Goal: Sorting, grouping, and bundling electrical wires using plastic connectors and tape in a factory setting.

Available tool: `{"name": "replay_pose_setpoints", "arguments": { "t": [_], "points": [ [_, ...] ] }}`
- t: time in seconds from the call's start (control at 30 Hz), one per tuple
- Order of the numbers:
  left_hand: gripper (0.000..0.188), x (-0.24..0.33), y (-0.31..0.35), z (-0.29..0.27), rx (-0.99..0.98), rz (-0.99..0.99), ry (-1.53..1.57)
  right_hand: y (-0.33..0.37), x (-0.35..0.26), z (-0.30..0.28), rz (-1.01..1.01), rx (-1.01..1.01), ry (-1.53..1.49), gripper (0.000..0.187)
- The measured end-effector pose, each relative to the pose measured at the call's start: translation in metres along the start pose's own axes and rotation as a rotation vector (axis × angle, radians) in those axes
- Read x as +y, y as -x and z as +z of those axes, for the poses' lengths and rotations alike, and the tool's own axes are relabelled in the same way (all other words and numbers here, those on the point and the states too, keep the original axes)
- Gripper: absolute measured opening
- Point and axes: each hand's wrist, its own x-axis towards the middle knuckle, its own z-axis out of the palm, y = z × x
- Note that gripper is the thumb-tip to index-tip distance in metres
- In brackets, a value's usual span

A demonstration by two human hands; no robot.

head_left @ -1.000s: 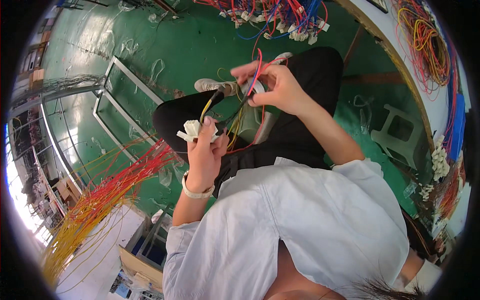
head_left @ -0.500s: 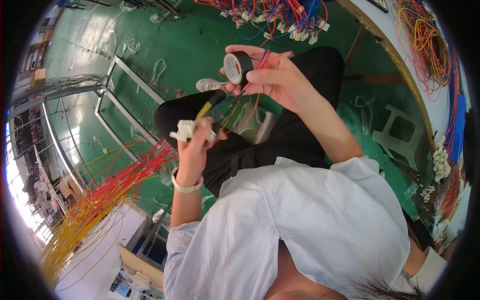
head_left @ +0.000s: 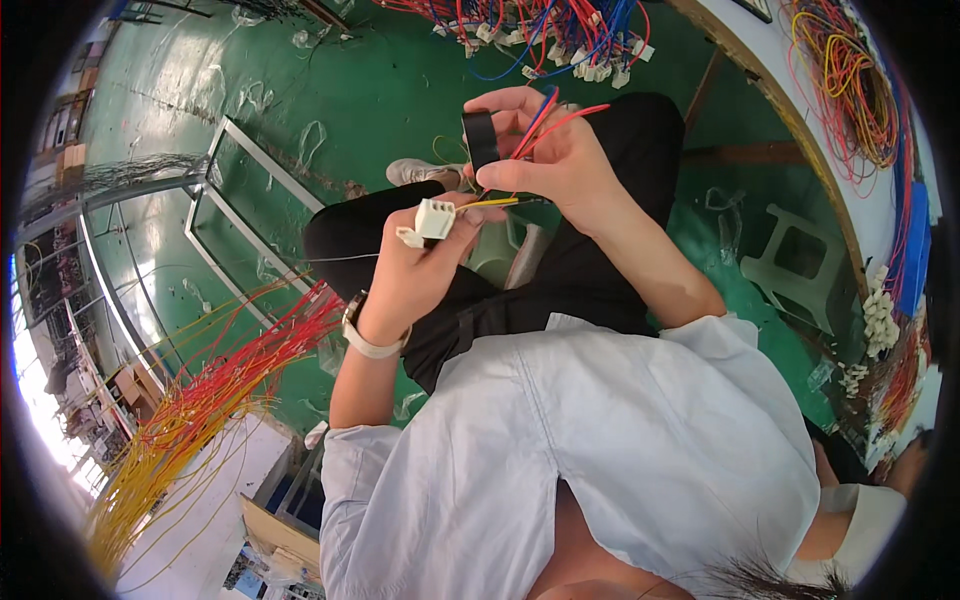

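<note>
My left hand (head_left: 420, 265) is closed on a white plug connector (head_left: 434, 218), held up in front of my lap. Yellow wires (head_left: 492, 203) run from the connector side toward my other hand. In my right hand (head_left: 545, 160) is a roll of black tape (head_left: 481, 140), gripped at its rim and seen nearly edge-on. Red and blue wires (head_left: 540, 122) pass between the fingers of that hand and stick out above it. The two hands are close together, and where the wires meet between them is partly hidden by fingers.
Red and yellow wires (head_left: 215, 385) spread across the left beside a metal frame (head_left: 205, 210). Red and blue wires with white connectors (head_left: 590, 65) hang ahead. A grey-green stool (head_left: 795, 265) stands right, below a bench edge (head_left: 800, 120) bearing wire bundles (head_left: 850, 100). Another person's sleeve (head_left: 870, 525) shows lower right.
My left hand has moved up and right with the connector, close to my right hand. The tape roll has turned from showing its open ring to nearly edge-on.
</note>
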Motion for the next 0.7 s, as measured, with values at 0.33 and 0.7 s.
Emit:
{"name": "replay_pose_setpoints", "arguments": {
  "t": [0.33, 0.7],
  "points": [
    [0.042, 0.005, 0.005, 0.005, 0.315, 0.413, -0.932, 0.004, -0.003, -0.009, 0.085, -0.13, -0.259, 0.057],
    [0.058, -0.001, 0.003, 0.017, 0.325, 0.281, -1.043, 0.013, 0.0, -0.009, 0.158, -0.189, 0.051, 0.03]
  ]
}}
